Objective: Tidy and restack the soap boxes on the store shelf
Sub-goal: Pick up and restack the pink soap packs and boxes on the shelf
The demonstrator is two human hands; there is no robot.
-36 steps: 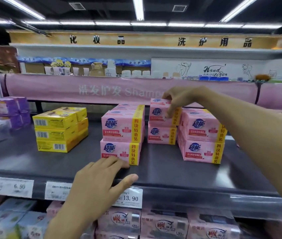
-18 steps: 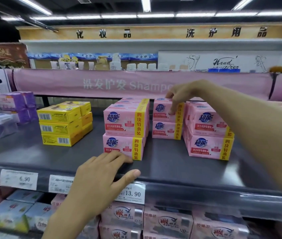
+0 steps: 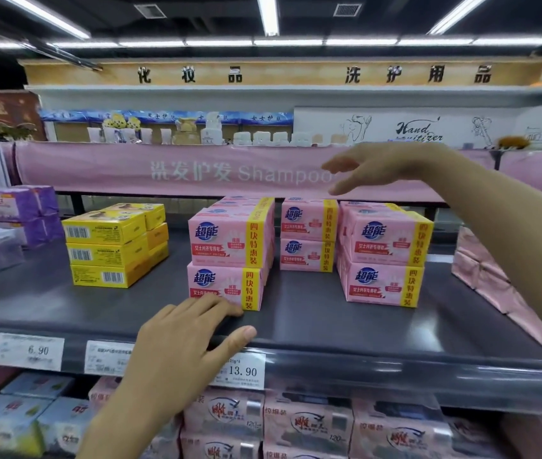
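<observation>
Pink soap boxes stand in three two-high stacks on the dark shelf (image 3: 312, 313): a front left stack (image 3: 229, 256), a smaller middle stack (image 3: 307, 235) set further back, and a right stack (image 3: 385, 260). My left hand (image 3: 183, 346) lies flat on the shelf's front edge, fingertips just before the lowest box of the left stack. My right hand (image 3: 372, 167) hovers with straight, spread fingers above the middle stack, holding nothing and touching no box.
Yellow boxes (image 3: 110, 246) are stacked at the left, purple packs (image 3: 21, 213) beyond them. Pink foil packs (image 3: 488, 276) lie at the right. Price tags (image 3: 26, 351) line the shelf rail. More soap packs (image 3: 309, 422) fill the shelf below. A pink banner (image 3: 163, 170) hangs behind.
My right hand has let go of the top box of the middle stack and lifted up, fingers spread. My left hand has stayed on the shelf edge.
</observation>
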